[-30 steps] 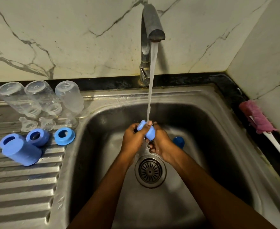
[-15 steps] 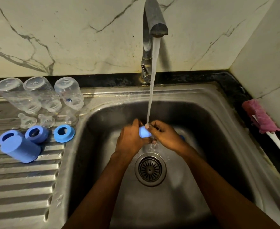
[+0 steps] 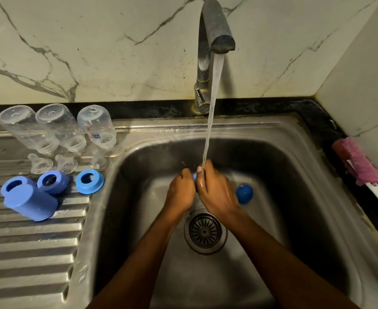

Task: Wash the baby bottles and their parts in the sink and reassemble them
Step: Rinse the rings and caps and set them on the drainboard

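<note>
Under the tap's stream (image 3: 212,103) at frame centre, the left hand (image 3: 180,192) and right hand (image 3: 217,192) meet, the fingers of both curled round a small blue part (image 3: 194,176). Only a sliver of it shows between them. Just right, a blue dome cap (image 3: 244,194) lies in the sink (image 3: 139,166).

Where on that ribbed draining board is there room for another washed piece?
The draining board is bare on the person's side of the lying blue cap. Its back is crowded: bottles, teats, blue rings. The left hand and right hand grip a blue piece.
</note>
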